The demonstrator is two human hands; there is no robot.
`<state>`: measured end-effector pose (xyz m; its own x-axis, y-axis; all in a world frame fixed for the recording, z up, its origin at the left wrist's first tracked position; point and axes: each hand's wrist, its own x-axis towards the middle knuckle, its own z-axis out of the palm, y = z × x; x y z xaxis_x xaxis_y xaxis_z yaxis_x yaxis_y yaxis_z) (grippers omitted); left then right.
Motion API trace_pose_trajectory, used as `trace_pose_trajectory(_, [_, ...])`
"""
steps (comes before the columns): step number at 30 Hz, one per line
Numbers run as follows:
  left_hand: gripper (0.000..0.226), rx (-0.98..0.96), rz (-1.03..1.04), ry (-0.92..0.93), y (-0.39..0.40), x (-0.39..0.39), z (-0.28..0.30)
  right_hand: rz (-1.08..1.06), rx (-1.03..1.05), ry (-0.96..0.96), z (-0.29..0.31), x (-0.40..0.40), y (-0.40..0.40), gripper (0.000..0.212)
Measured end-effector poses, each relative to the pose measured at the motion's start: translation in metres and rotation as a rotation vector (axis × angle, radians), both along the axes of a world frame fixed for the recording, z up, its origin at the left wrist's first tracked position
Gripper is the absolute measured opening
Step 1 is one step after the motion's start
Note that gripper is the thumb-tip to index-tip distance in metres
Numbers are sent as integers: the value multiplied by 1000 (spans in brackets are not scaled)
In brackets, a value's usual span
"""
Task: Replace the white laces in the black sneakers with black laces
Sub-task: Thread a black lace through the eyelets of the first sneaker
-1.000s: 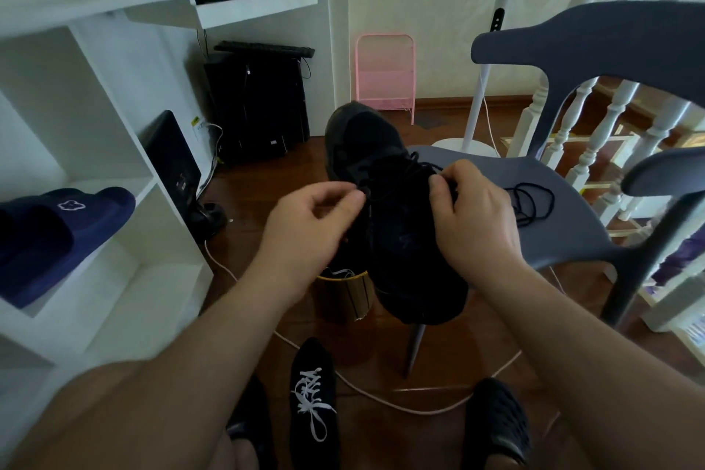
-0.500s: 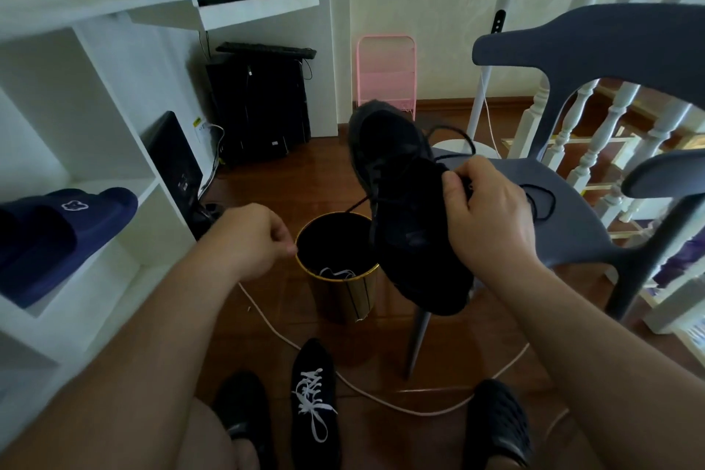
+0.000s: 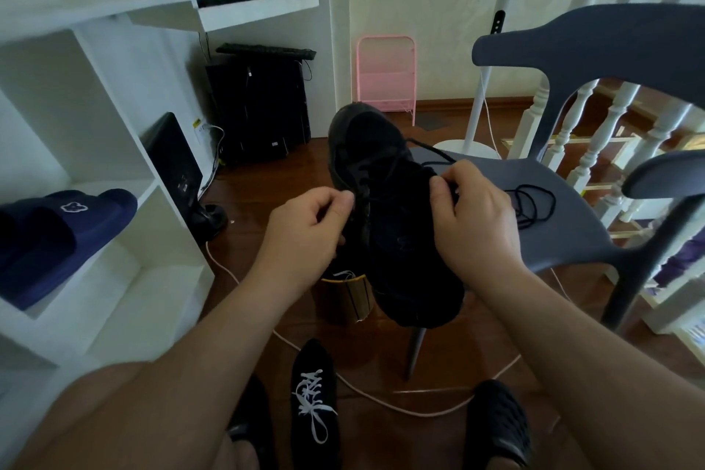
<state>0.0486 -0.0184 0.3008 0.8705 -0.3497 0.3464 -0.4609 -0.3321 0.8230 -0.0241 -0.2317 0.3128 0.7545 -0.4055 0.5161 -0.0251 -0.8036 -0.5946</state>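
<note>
- Centrally, a black low-top sneaker [image 3: 396,217] is held up in the air between both hands, toe pointed away from the person, above the front left corner of a grey plastic chair seat [image 3: 553,217].
- A thin black lace [image 3: 427,158] is seen threaded through the held sneaker's eyelets, with a loop rising over its tongue toward the right hand.
- The left hand [image 3: 305,233] is held against the sneaker's left side; its thumb and fingers are curled together in a pinch at the eyelet row, though the lace end between them cannot be made out against the black upper.
- The right hand [image 3: 473,221] is wrapped round the sneaker's right side, with thumb and forefinger closed on the black lace at the top of the tongue.
- A loose coil of black cord [image 3: 532,204] is seen lying on the chair seat, just beside the right hand.
- A second black sneaker with white laces [image 3: 314,404] is seen on the brown wooden floor [image 3: 477,340] near the bottom edge of the view, between the person's feet.
- A round gold-coloured bin [image 3: 345,296] is seen on the floor below the held sneaker, with a piece of white lace [image 3: 343,274] visible at its rim.
- A dark blue slipper [image 3: 65,237] is seen on a white shelf [image 3: 126,198] at the left edge.
</note>
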Motion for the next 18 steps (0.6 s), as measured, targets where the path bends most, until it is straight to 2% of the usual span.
trace_pose_trajectory(4, [16, 121, 11, -112, 3, 2, -1, 9, -23, 18, 0, -2, -1, 23])
trace_pose_trajectory(8, [20, 183, 38, -112, 14, 10, 5, 1, -13, 12, 4, -2, -9, 23])
trace_pose_trajectory(10, [22, 379, 101, -56, 29, 23, 10, -7, 14, 0, 6, -2, -16, 24])
trace_pose_trajectory(13, [33, 682, 107, 147, 46, 34, 6, -16, 6, 13, 4, -2, -19, 24])
trace_pose_trajectory(15, [31, 666, 108, 165, 45, 33, 2, -19, -12, 26, 1, -2, -16, 23])
trace_pose_trajectory(18, [26, 394, 112, -18, 30, 24, 4, -19, 6, 25, 0, 0, -12, 23])
